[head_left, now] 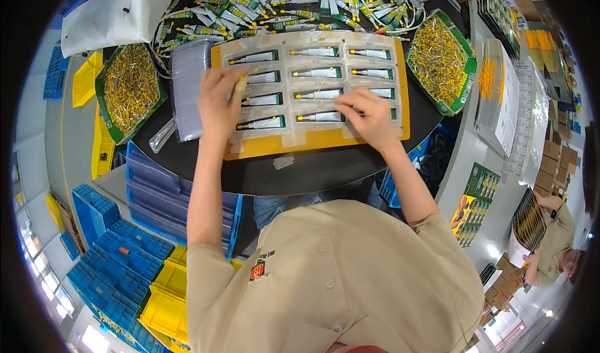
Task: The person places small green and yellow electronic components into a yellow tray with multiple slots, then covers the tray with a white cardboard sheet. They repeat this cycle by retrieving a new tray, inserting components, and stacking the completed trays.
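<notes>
A clear plastic tray (285,112) lies on a yellow board (306,143), with small white-and-green tubes with yellow caps in its rows of compartments. My left hand (219,103) is over the tray's left edge, its fingers curled around something yellowish that I cannot make out. Over the lower right compartments is my right hand (373,116), fingertips pinched together beside a tube (319,116) in the middle column; what they hold, if anything, is hidden. This hand covers part of the right column's lower tubes.
Many loose tubes (325,3) are heaped at the table's far side. Green boxes of small yellow-headed pieces flank the board, one left (130,85) and one right (440,62). Stacked clear plastic trays (189,90) stand beside the board. Another person (553,240) holds a tray at far right.
</notes>
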Tool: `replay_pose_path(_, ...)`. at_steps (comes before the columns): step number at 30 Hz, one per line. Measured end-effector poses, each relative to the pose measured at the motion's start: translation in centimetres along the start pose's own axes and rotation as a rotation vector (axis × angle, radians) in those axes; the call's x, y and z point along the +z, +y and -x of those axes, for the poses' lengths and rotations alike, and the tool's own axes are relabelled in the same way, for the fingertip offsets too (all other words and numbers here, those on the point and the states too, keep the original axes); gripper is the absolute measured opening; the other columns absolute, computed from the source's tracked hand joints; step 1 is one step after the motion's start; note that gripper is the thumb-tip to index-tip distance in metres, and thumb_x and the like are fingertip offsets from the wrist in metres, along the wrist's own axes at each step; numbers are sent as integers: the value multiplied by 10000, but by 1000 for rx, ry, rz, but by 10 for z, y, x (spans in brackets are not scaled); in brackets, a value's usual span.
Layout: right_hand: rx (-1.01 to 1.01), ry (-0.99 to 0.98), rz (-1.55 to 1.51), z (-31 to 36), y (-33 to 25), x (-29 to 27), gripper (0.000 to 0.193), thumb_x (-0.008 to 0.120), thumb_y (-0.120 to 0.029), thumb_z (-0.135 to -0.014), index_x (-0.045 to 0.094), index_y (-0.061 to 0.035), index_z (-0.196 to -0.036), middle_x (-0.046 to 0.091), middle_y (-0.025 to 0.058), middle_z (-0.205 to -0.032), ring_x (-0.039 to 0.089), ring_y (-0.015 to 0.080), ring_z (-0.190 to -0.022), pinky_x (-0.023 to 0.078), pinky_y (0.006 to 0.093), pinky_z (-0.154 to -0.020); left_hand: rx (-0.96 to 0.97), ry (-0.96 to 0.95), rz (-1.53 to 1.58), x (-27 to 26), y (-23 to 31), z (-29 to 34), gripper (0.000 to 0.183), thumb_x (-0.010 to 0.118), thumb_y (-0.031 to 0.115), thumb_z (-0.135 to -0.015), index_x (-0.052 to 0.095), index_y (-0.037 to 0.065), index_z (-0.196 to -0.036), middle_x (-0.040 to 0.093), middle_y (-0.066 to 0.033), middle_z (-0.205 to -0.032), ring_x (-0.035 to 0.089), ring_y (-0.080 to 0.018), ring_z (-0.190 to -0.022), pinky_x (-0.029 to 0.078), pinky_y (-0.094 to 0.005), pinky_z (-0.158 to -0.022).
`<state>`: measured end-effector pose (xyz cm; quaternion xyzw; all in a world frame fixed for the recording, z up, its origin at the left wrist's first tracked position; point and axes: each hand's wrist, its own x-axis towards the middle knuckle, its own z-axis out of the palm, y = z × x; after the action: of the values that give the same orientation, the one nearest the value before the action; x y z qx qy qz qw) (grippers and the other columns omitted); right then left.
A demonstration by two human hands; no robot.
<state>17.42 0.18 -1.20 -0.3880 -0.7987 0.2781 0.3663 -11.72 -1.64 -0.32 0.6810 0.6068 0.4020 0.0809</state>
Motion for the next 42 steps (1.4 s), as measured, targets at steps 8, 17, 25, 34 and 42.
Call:
replay_pose_path(8,-165,-26,187,14,-1,6,114,749,-125,-737,692,-132,-836,617,-26,-819,538,204,-837,390,341,-778,96,-198,-72,31,-32,-54,218,688,22,-781,742,88,-982,632,-45,-942,546,-238,-897,471,-343,-785)
replay_pose_path(17,-45,64,370,15,49,-70,161,755,-82,-729,733,-95,-888,619,11,-783,532,226,-785,450,322,-722,39,-94,-47,25,-28,-43,282,687,11,-797,722,95,-1064,636,-39,-987,554,-220,-867,467,-319,-774)
replay_pose_path(25,44,36,352,52,34,-81,230,767,-65,-707,748,-98,-934,608,36,-798,539,223,-810,450,328,-710,-78,-183,-67,-13,49,39,206,553,-53,-793,603,47,-965,591,-155,-1251,526,-371,-1153,373,-467,-1013)
replay_pose_path(34,-214,23,149,-7,15,-20,183,732,-39,-736,737,-64,-917,674,62,-914,612,231,-877,498,323,-753,7,-493,-227,-8,65,105,106,551,-23,-804,532,18,-900,369,-228,-1469,295,-397,-1393,232,-536,-1129)
replay_pose_path(42,-445,-165,288,-41,21,9,144,731,-79,-714,672,-97,-844,586,16,-809,564,219,-825,438,344,-739,101,-297,-62,-21,45,69,151,550,-8,-796,524,5,-944,473,-200,-1371,413,-416,-1275,330,-482,-1076)
